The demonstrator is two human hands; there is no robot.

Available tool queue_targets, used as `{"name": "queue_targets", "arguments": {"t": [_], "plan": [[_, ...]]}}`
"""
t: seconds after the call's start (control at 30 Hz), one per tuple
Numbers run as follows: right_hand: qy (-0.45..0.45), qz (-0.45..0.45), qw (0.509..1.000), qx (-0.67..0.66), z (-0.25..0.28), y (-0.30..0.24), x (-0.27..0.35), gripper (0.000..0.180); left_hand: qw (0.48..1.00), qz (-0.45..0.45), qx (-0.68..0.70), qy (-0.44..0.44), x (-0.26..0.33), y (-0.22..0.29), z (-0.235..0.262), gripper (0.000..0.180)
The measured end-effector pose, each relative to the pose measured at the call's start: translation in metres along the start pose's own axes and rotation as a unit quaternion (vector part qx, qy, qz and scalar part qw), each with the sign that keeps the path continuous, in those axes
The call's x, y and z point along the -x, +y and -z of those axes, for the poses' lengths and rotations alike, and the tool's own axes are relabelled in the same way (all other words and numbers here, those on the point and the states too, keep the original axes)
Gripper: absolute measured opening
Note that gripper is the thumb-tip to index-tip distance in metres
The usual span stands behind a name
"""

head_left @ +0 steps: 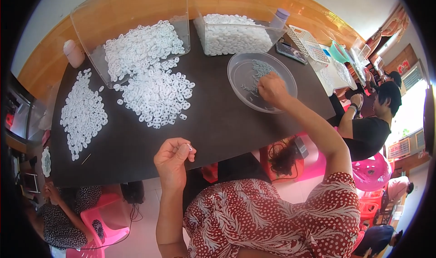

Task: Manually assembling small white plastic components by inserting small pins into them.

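My left hand (171, 160) is raised over the table's near edge, thumb and fingers pinched on a small white plastic piece (190, 147). Over at the right, my right hand (273, 89) reaches into a round clear plastic basin (235, 83). Its fingers point down, closed together, beside a scatter of small grey-blue pins (261, 68); whatever is between the fingertips is hidden. A loose heap of white two-holed pieces (156, 94) lies in front of a tipped clear bin (185, 13). More white pieces (83, 115) are spread at the left.
An upright clear bin (213, 33) full of white pieces stands at the back, near a purple-capped bottle (279, 18). A phone (291, 52) and a white basket (309, 42) are at the right. A pink bottle (73, 54) stands far left. Other people (370, 131) sit on both sides.
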State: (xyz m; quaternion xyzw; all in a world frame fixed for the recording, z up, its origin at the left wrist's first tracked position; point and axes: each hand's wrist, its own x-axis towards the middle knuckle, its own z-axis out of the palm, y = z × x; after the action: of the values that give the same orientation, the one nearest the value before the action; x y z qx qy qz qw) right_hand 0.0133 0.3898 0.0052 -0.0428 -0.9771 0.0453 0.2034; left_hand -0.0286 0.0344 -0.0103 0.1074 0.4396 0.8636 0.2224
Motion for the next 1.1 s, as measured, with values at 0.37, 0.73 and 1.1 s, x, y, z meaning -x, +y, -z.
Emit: {"name": "queue_targets", "arguments": {"t": [0.37, 0.73, 1.1], "plan": [[-0.072, -0.183, 0.835, -0.514, 0.054, -0.129, -0.005, 0.011, 0.998, 0.015, 0.035, 0.044, -0.001, 0.002, -0.007, 0.009], [-0.148, -0.092, 0.697, -0.695, 0.0, -0.221, 0.006, 0.006, 0.995, 0.009, 0.022, 0.096, 0.012, 0.009, -0.011, 0.013], [0.08, 0.19, 0.894, -0.397, -0.017, -0.223, 0.007, 0.015, 0.992, -0.028, -0.03, 0.12, 0.018, -0.004, -0.007, 0.015]]}}
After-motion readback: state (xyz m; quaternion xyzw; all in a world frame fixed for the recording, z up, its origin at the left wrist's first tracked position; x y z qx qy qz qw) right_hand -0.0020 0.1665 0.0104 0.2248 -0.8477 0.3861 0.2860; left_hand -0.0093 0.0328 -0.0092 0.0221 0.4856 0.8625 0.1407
